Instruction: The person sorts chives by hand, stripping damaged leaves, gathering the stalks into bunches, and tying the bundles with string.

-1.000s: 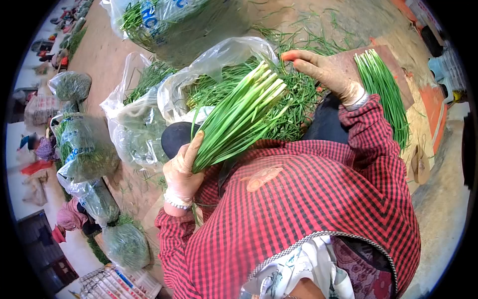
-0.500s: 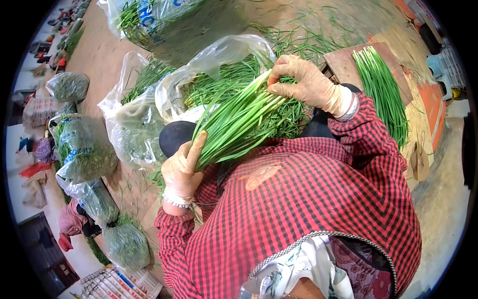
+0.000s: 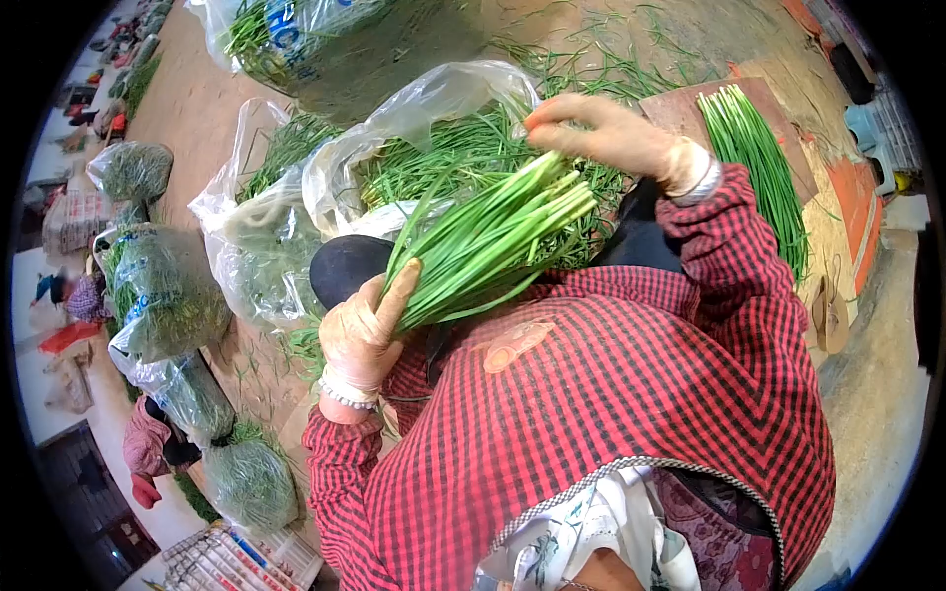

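A bunch of green chives lies slanted across my lap, its pale cut ends pointing up and right. Gloved, my left hand is closed around the leafy end, the index finger stretched along the stalks. My right hand, also gloved, is off the bunch, just above its pale ends, fingers stretched out with nothing seen in them. Behind the bunch, loose chives spill from an open clear plastic bag. To the right, a neat bundle of chives rests on a brown board.
Filled plastic bags line the floor at left, and a larger bag stands ahead. Scattered leaves cover the ground beyond. A sandal lies at right. Another person is at the far left.
My right hand has let go of the pale stalk ends and moved slightly up and right, its pinch opened into stretched fingers. The left hand keeps its hold nearly unmoved.
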Available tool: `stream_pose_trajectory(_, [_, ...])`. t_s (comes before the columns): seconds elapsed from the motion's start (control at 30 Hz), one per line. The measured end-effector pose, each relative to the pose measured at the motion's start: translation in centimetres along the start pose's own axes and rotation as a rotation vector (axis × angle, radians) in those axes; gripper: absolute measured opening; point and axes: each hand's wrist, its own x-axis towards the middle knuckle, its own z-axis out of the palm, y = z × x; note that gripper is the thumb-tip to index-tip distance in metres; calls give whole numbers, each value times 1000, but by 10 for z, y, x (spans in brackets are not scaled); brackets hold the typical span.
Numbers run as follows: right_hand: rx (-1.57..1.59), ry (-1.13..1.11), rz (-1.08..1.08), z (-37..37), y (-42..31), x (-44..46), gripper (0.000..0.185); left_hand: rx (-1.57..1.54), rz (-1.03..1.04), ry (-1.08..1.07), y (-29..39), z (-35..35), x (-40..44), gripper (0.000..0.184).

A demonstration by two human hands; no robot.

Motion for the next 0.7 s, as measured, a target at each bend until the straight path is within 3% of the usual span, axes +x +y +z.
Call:
stream_pose_trajectory(0.1, [-170, -220, -45, 24, -3, 10, 44, 77, 63, -1, 3, 5, 6, 80])
stream_pose_trajectory(0.17, [-133, -111, -102, 31, -5, 8, 36, 69, 64, -26, 4, 3, 6, 79])
stream_pose_trajectory(0.23, [218, -55, -52, 28, -4, 9, 27, -71, 18, -16, 3, 4, 4, 82])
stream_pose_trajectory(0.3, [304, 48, 20, 18, -5, 5, 25, -148, -11, 32, 3, 7, 4, 80])
stream_pose_trajectory(0.4, [749, 305, -53, 5, 19, 5, 26, -278, -72, 132, 5, 12, 7, 77])
stream_pose_trajectory(0.43, [751, 306, -59, -7, 29, -1, 26, -330, -103, 181, 6, 14, 8, 75])
stream_pose_trajectory(0.5, [416, 523, 157, -22, 38, -8, 37, -385, -116, 221, 0, 14, 6, 72])
stream_pose_trajectory(0.63, [73, 326, 272, 0, 17, -18, 57, -300, -181, 192, -6, 9, 2, 77])
stream_pose_trajectory(0.7, [227, -55, 138, 29, 42, -12, 61, -404, -279, 147, -4, 9, 5, 59])
